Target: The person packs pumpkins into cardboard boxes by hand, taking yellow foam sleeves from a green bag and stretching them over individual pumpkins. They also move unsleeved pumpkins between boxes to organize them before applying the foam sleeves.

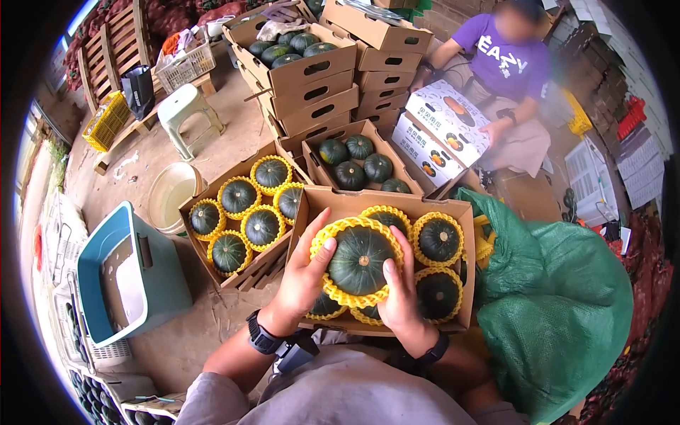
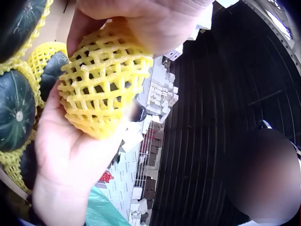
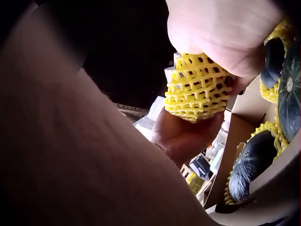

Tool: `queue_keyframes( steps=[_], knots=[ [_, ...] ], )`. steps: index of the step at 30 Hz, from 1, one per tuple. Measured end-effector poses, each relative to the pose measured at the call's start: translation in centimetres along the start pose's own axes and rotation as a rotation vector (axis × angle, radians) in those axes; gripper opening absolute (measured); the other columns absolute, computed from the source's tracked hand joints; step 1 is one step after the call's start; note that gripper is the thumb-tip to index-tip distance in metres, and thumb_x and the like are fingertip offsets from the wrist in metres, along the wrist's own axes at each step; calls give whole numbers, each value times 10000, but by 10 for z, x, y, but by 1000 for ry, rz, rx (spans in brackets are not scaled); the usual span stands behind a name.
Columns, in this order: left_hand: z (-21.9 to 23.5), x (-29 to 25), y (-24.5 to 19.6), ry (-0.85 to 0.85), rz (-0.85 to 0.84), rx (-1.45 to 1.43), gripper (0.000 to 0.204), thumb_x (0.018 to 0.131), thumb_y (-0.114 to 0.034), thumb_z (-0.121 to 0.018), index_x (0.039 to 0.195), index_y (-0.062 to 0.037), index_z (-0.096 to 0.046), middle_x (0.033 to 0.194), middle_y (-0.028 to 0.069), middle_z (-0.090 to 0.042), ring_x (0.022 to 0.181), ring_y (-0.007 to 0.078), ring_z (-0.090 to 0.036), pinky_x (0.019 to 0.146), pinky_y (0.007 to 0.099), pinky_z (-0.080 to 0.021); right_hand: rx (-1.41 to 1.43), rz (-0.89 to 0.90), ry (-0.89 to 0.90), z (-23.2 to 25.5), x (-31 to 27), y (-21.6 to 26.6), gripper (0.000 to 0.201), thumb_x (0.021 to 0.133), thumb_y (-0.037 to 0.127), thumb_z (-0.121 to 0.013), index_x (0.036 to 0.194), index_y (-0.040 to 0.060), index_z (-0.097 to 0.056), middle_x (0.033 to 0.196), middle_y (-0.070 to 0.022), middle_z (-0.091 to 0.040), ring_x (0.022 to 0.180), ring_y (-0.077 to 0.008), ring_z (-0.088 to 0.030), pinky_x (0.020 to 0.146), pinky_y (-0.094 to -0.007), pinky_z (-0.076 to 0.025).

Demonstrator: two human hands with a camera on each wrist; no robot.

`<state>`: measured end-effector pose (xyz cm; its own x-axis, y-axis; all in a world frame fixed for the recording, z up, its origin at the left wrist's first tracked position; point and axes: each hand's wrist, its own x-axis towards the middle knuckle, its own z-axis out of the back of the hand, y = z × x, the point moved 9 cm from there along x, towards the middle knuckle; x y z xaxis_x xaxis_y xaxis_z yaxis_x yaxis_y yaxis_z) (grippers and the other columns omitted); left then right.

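A dark green pumpkin (image 1: 360, 259) in a yellow foam net (image 2: 101, 87) is held between both hands, over an open cardboard box (image 1: 333, 205). My left hand (image 1: 301, 280) grips its left side, thumb on the front. From the right, my right hand (image 1: 404, 297) grips the other side with its thumb near the pumpkin's face. The stem end points up toward the head camera. Beneath, more netted pumpkins (image 1: 438, 239) fill the box, some partly hidden by the held one. The right wrist view shows the net (image 3: 197, 89) between the two hands.
Another box of netted pumpkins (image 1: 261, 228) stands to the left, and a box of bare pumpkins (image 1: 377, 167) behind. A green sack (image 1: 552, 304) bulges at the right. A blue tub (image 1: 166, 273) is at the left. Stacked boxes (image 1: 312, 88) and a seated person (image 1: 499, 64) are farther back.
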<state>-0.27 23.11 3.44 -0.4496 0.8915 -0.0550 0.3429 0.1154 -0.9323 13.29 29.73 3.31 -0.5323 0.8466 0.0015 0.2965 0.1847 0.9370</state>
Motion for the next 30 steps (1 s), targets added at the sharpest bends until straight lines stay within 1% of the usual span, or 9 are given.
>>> queue_keyframes(
  steps=[8, 10, 12, 18, 20, 22, 24, 26, 30],
  knots=[
    [-28, -29, -10, 220, -49, -469, 1173, 709, -589, -733, 1503, -107, -15, 1525, 127, -194, 1395, 270, -256, 1131, 448, -245, 379, -87, 222, -22, 7, 9, 584, 955, 346, -481, 1429, 56, -303, 1395, -132, -391, 1275, -262, -403, 1078, -385, -303],
    [-20, -39, 22, 216, 134, -622, 1059, 735, -732, -578, 1498, -142, -139, 1511, 123, -255, 1376, 305, -297, 1132, 494, -246, -768, 324, 439, -27, 17, 23, 603, 951, 346, -482, 1433, 46, -280, 1370, -183, -393, 1276, -327, -397, 1070, -412, -308],
    [-5, -37, 40, 180, 259, -596, 905, 821, -692, -500, 1467, -111, -249, 1469, 134, -344, 1343, 291, -361, 1122, 476, -276, -874, 333, 374, -32, 17, 29, 786, 848, 364, -657, 1448, 67, -248, 1389, -251, -325, 1271, -410, -376, 1057, -458, -327],
    [27, -28, 12, 41, 207, 37, 681, 960, -536, -388, 1437, -60, -289, 1374, 117, -446, 1215, 205, -484, 952, 340, -461, -348, -107, 723, -60, 29, -3, 1004, 725, 347, -786, 1445, 9, -174, 1412, -199, -314, 1310, -300, -360, 1081, -407, -314],
    [61, -13, -13, -40, 63, 525, 524, 958, -479, -456, 1279, -65, -470, 975, 68, -638, 798, 179, -635, 603, 326, -498, 70, -311, 476, -58, 46, -15, 914, 767, 301, -755, 1426, 28, -184, 1366, -144, -359, 1272, -219, -382, 1059, -374, -343],
    [84, -5, -20, -202, 65, 1423, 426, 891, -454, -562, 1023, -49, -565, 827, 146, -667, 715, 276, -663, 609, 388, -518, 72, -130, 358, -67, 67, -16, 880, 770, 285, -757, 1413, 49, -204, 1347, -135, -369, 1258, -210, -391, 1050, -374, -355],
    [93, -1, -5, -103, 95, 1519, 307, 849, -369, -593, 788, -68, -590, 683, 151, -643, 647, 342, -641, 599, 436, -511, -790, 436, 360, -72, 79, -13, 941, 652, 287, -827, 1401, 142, -275, 1349, -201, -360, 1180, -355, -456, 1015, -481, -366],
    [98, -3, 8, -34, 73, 1528, 283, 847, -338, -585, 744, -76, -609, 651, 152, -631, 637, 343, -641, 586, 444, -509, -1560, 412, 513, -88, 68, -38, 923, 602, 357, -832, 1379, 269, -343, 1325, -215, -339, 1198, -404, -429, 996, -519, -348],
    [96, -3, 14, -55, 69, 1472, 292, 854, -335, -561, 730, -77, -621, 657, 157, -628, 630, 358, -631, 576, 458, -506, -1907, -108, 712, -96, 86, -73, 843, 611, 498, -758, 1369, 313, -437, 1260, -276, -423, 1057, -428, -535, 920, -479, -417]
  ],
)
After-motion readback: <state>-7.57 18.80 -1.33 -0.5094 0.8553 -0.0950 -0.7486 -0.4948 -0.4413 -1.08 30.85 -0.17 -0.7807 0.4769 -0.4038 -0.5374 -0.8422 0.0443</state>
